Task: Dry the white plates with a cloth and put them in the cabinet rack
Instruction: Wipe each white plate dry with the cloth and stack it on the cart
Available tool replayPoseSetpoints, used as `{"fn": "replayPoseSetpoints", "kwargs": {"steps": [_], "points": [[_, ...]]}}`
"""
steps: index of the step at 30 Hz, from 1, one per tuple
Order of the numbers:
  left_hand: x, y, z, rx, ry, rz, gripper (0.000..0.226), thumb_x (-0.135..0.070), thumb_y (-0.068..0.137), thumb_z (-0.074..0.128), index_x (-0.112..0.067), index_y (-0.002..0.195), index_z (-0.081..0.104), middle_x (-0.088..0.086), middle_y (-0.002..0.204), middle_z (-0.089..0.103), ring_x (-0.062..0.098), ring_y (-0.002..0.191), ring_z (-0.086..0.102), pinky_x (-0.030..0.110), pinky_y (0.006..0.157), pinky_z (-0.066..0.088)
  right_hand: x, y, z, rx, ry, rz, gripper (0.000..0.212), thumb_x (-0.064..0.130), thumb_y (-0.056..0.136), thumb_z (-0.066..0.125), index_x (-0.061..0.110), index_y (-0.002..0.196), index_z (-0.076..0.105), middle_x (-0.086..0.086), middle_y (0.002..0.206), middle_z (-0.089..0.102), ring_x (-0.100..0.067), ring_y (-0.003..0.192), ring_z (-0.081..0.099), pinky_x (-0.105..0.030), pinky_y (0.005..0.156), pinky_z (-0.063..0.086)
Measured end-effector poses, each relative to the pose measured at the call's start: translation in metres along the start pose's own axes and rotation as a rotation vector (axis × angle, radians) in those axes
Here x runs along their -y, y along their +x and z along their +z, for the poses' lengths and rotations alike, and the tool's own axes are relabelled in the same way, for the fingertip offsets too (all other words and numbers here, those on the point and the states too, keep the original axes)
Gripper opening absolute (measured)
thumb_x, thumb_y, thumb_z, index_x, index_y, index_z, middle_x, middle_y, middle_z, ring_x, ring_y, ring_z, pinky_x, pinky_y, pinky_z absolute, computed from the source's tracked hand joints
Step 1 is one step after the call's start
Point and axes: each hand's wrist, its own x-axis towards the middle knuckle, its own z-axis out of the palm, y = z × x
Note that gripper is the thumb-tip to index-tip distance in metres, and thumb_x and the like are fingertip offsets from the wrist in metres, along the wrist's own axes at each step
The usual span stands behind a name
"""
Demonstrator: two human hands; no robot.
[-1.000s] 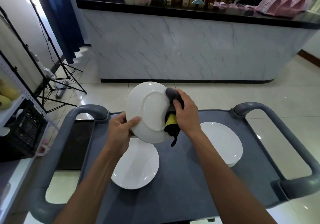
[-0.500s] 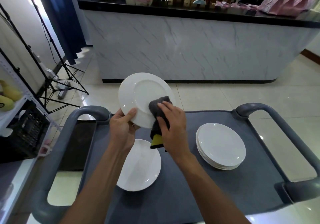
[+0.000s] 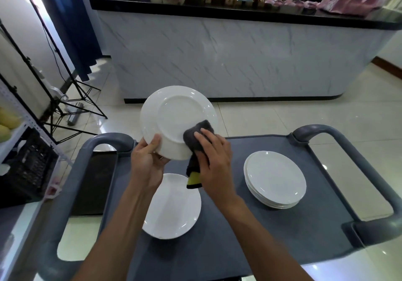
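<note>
At frame centre, right hand (image 3: 214, 163) fingers (image 3: 206, 134) spread flat, pressing dark cloth (image 3: 195, 148) on lower right of held plate (image 3: 177, 121). Left hand (image 3: 148, 159) pinches lower rim, thumb on face, other fingers hidden behind.

Plate: raised over cart tabletop (image 3: 239, 233), tilted near upright, footed underside facing viewer. Round, so no long axis.

Advice: sweep cloth in circles, centre out to rim; turn plate in left hand; keep pinch firm, glaze likely slippery.

Lower centre: single plate (image 3: 174, 211) flat. Right: plate stack (image 3: 275, 178).

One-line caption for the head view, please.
Left hand holds a white plate while right hand presses a grey cloth against it.
</note>
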Motion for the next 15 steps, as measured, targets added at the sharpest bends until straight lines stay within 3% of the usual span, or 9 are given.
{"fn": "replayPoseSetpoints", "kwargs": {"steps": [3,6,11,13,15], "points": [[0.0,0.001,-0.003,0.027,0.022,-0.017,0.036,-0.018,0.083,0.063,-0.014,0.119,0.065,0.013,0.129,0.067,0.029,0.116,0.064,0.039,0.072,0.061,-0.008,0.009,-0.009,-0.037,0.035,0.065,0.038,0.004,0.096,0.061,0.012,0.133,0.061,-0.001,0.139,0.057,-0.028,0.125,0.048,-0.044,0.107,0.039],[0.001,0.001,-0.006,0.082,0.065,-0.028,0.035,-0.016,0.081,0.064,-0.013,0.116,0.067,0.009,0.118,0.072,0.024,0.106,0.068,0.036,0.07,0.061,-0.016,0.017,-0.019,-0.081,0.123,0.218,0.038,0.009,0.097,0.059,0.016,0.135,0.057,0.01,0.137,0.053,-0.02,0.127,0.045,-0.036,0.11,0.036],[0.0,0.001,-0.012,0.174,0.2,-0.02,0.031,-0.015,0.081,0.064,-0.011,0.112,0.069,0.008,0.108,0.074,0.021,0.094,0.071,0.036,0.067,0.06,-0.031,0.036,-0.034,-0.041,0.12,0.303,0.04,0.015,0.098,0.057,0.021,0.137,0.055,0.013,0.135,0.054,-0.012,0.124,0.043,-0.004,0.102,0.025],[0.0,0.0,-0.013,0.201,0.244,-0.021,0.031,-0.014,0.08,0.065,-0.01,0.11,0.07,0.009,0.104,0.075,0.022,0.09,0.071,0.036,0.065,0.06,-0.035,0.043,-0.038,-0.025,0.128,0.326,0.041,0.018,0.099,0.056,0.023,0.139,0.053,0.013,0.134,0.054,-0.01,0.123,0.043,-0.003,0.1,0.025],[0.0,-0.001,-0.014,0.215,0.286,-0.016,0.029,-0.014,0.079,0.066,-0.01,0.107,0.071,0.01,0.101,0.075,0.024,0.086,0.071,0.038,0.064,0.06,-0.038,0.05,-0.04,-0.013,0.129,0.341,0.041,0.019,0.099,0.055,0.023,0.14,0.052,0.012,0.132,0.056,-0.013,0.122,0.044,-0.011,0.101,0.03]]}}
